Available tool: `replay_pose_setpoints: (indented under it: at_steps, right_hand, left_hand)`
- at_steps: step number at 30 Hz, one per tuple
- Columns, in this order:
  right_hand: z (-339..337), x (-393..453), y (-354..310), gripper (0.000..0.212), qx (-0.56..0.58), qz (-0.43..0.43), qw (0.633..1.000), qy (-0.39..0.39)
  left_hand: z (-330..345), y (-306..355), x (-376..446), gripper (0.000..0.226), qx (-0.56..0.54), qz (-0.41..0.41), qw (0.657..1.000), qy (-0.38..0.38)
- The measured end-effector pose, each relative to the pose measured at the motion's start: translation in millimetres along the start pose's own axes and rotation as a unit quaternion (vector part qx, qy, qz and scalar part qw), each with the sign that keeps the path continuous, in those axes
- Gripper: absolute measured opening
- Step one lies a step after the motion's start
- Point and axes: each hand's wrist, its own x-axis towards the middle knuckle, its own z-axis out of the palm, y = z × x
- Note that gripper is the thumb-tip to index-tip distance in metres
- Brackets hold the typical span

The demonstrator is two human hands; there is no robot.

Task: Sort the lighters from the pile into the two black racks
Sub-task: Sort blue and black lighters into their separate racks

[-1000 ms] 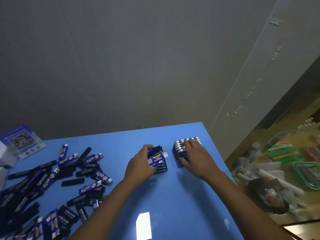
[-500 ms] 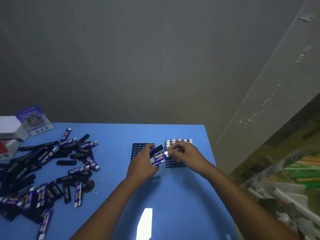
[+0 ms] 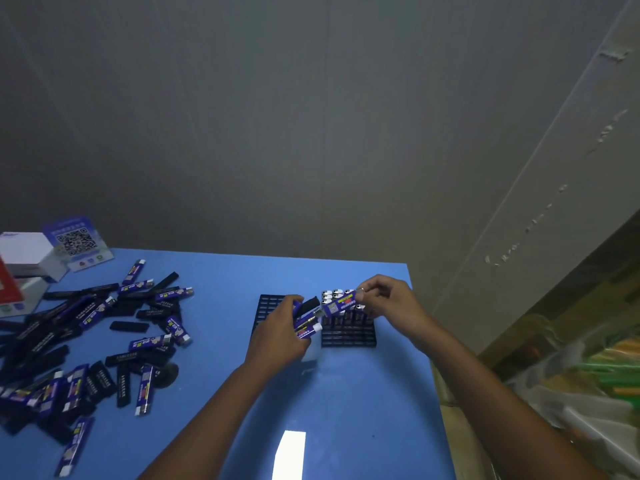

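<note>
— Where do the two flat black plastic grid racks sit?

— Side by side on the bright blue table (image 3: 339,403), near its far right corner. The right rack (image 3: 348,336) is the landmark: its far rows hold lighters standing upright (image 3: 334,295), silver tops up, while its near rows show bare cells. The left rack (image 3: 268,306) lies just left of it and is partly covered by a hand.

— What is each hand's grip doing?

— The right hand (image 3: 388,303) hovers over the right rack's far edge, its fingertips pinching one blue-labelled lighter (image 3: 339,303) by its end; the lighter lies roughly level above the standing ones. The left hand (image 3: 280,332), between the two racks, has its fingers curled round a small bundle of lighters (image 3: 306,323), some blue-labelled, at least one black, their ends pointing toward the right rack.

— And the pile?

— The loose heap of black and blue-labelled lighters (image 3: 86,344) is spread well to the left of the right rack, across the table's left side, lying flat at all angles and overlapping.

— Anything else?

— Far left of the rack, at the table's back corner, stand a white cardboard box (image 3: 29,252) and a blue card with a QR code (image 3: 78,242). A bright white reflection (image 3: 289,453) shows on the table nearer than the rack. A grey wall (image 3: 311,116) rises behind.
</note>
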Motion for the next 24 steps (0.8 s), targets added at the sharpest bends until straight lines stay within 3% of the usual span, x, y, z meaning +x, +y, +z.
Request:
replay_pose_setpoints:
  at_steps: [4, 9, 17, 24]
  right_hand:
    - [-17, 11, 14, 0.007, -0.157, -0.05, 0.986, 0.019]
    - [-11, 20, 25, 0.01, -0.314, -0.086, 0.946, -0.011]
    - [7, 36, 40, 0.014, -0.402, -0.106, 0.909, -0.034]
    - [12, 37, 47, 0.02, -0.407, -0.126, 0.904, -0.029]
  left_hand:
    - [3, 1, 8, 0.059, -0.007, -0.008, 1.0, -0.005]
    - [9, -1, 19, 0.055, -0.023, -0.002, 1.0, -0.008]
    - [13, -14, 31, 0.053, -0.036, -0.02, 0.999, -0.015]
    - [13, -23, 35, 0.047, -0.04, -0.028, 0.999, -0.006]
